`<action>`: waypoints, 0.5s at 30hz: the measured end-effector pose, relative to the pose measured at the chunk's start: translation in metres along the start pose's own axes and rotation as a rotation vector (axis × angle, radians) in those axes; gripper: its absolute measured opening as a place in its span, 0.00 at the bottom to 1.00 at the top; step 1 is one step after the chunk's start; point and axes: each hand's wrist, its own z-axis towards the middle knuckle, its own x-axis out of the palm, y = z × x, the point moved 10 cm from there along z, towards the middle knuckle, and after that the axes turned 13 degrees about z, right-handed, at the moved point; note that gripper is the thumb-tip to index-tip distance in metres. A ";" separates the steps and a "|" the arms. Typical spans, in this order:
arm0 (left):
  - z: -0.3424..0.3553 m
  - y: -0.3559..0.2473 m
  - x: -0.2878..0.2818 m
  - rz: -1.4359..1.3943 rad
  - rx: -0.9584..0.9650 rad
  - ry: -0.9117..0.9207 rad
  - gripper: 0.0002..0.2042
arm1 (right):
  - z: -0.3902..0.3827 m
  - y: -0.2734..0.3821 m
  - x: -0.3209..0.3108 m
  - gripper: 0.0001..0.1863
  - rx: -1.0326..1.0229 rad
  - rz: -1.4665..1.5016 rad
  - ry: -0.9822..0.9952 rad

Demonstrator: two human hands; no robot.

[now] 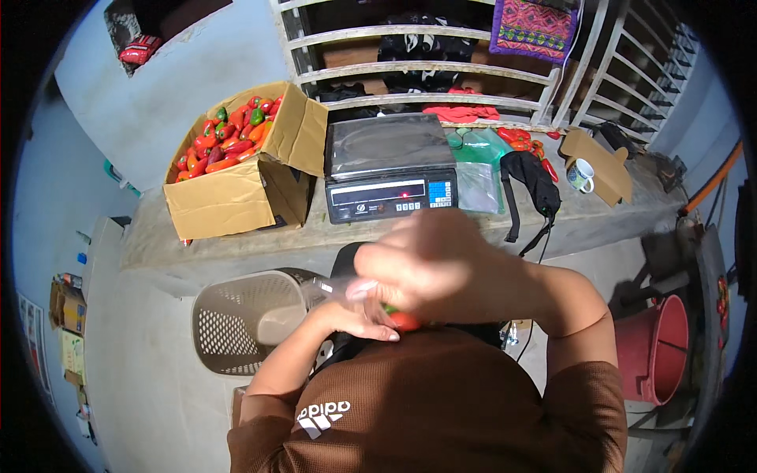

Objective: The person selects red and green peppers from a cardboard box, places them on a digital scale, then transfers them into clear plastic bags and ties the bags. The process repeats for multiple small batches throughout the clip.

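Note:
Close to my body, my left hand (361, 319) is closed around a clear plastic bag (330, 288). A red pepper (405, 321) with a bit of green shows through below the fingers. Above it, my right hand (434, 264) is smeared by motion, its fingers curled in with their tips against the bag's plastic. It covers most of the bag, so how many peppers are inside cannot be seen. Beyond my hands, a digital scale (390, 169) with a lit red display stands on the counter, its flat pan bare.
An open cardboard box (229, 206) full of red, orange and green peppers stands left of the scale. To the right lie plastic bags (479, 185), loose peppers (524, 143), a black strap bag (535, 185) and a mug (581, 175). On the floor are a beige basket (229, 327) and a red bucket (650, 355).

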 end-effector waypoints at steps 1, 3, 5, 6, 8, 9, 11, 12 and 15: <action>0.005 0.001 0.001 0.142 0.057 0.054 0.26 | -0.001 0.004 0.004 0.14 -0.028 0.042 0.000; 0.014 0.002 0.004 0.335 0.147 0.117 0.26 | -0.001 0.011 0.009 0.15 -0.087 0.066 -0.009; 0.025 0.000 0.006 0.242 0.185 0.080 0.25 | 0.001 0.016 0.005 0.15 -0.155 0.031 -0.084; 0.030 -0.002 0.009 0.163 0.211 0.051 0.25 | 0.001 0.018 0.004 0.15 -0.188 0.014 -0.122; 0.032 -0.013 0.019 0.017 0.280 0.014 0.24 | 0.004 0.013 0.007 0.15 -0.200 -0.005 -0.148; 0.033 -0.021 0.023 -0.039 0.324 0.009 0.23 | 0.005 0.011 0.008 0.15 -0.205 -0.014 -0.161; 0.035 -0.036 0.029 -0.078 0.400 0.001 0.22 | 0.012 0.006 0.009 0.15 -0.188 -0.067 -0.149; 0.036 -0.041 0.029 -0.061 0.420 -0.008 0.22 | 0.016 0.004 0.009 0.15 -0.182 -0.093 -0.143; 0.038 -0.047 0.022 0.125 0.467 -0.006 0.21 | 0.028 -0.010 0.005 0.15 -0.157 -0.071 -0.214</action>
